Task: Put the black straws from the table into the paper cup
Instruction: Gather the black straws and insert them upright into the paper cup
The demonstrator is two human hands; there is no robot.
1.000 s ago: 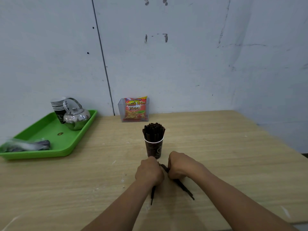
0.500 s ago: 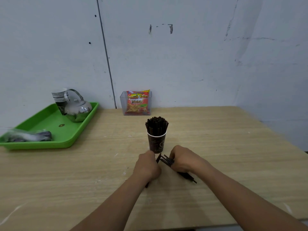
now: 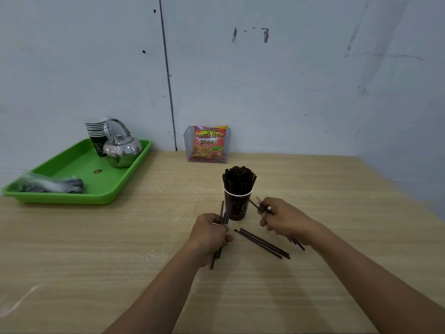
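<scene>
1. The cup (image 3: 238,208) stood upright at mid-frame on the bench (image 3: 96,249), crammed with packed straws (image 3: 239,179) that rose above its rim.
2. The left hand (image 3: 209,233), just lower left of the cup, had its fingers curled round the left bunch (image 3: 222,210) of black straws. The tops of the bunch stood close beside the cup's left side; whether they touched it could not be told. Its lower ends poked out beneath the hand.
3. The right hand (image 3: 285,219), just right of the cup, pinched the right bunch (image 3: 258,206). The bunch slanted from upper left to lower right, with blurred tips near the cup's right side and tails showing under the wrist.
4. A few loose straws (image 3: 262,243) lay flat on the bench between the hands, below the cup, slanting toward the lower right and touching neither hand.
5. At the left of the frame, a green tray (image 3: 72,198) carried a steel kettle (image 3: 122,150), a cup stack (image 3: 96,131) just behind the kettle, and a plastic bag (image 3: 48,185) at its near end.
6. Above the cup in the frame, a snack packet (image 3: 209,145) stood in a clear holder (image 3: 187,143) against the wall.
</scene>
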